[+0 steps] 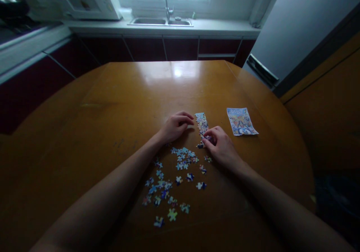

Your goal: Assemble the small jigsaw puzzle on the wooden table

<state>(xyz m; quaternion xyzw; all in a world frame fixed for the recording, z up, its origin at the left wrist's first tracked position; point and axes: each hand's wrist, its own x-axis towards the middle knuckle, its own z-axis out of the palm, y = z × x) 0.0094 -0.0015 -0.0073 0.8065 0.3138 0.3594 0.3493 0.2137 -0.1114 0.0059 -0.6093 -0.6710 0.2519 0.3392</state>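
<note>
My left hand rests on the table just left of a partly joined strip of jigsaw puzzle. Its fingers are loosely curved and a little apart, with nothing in them. At the strip's lower end, my right hand pinches a small dark puzzle piece between thumb and fingers, partly hidden by the hand. A dark-blue puzzle piece lies at the strip's near end. Closer to me are many loose pieces, among them a pale cluster, a yellow-green piece and a white-and-blue piece.
A printed picture sheet lies to the right of the strip on the wooden table. Beyond the table's far edge stand a counter with a sink, a microwave and, on the right, a grey fridge.
</note>
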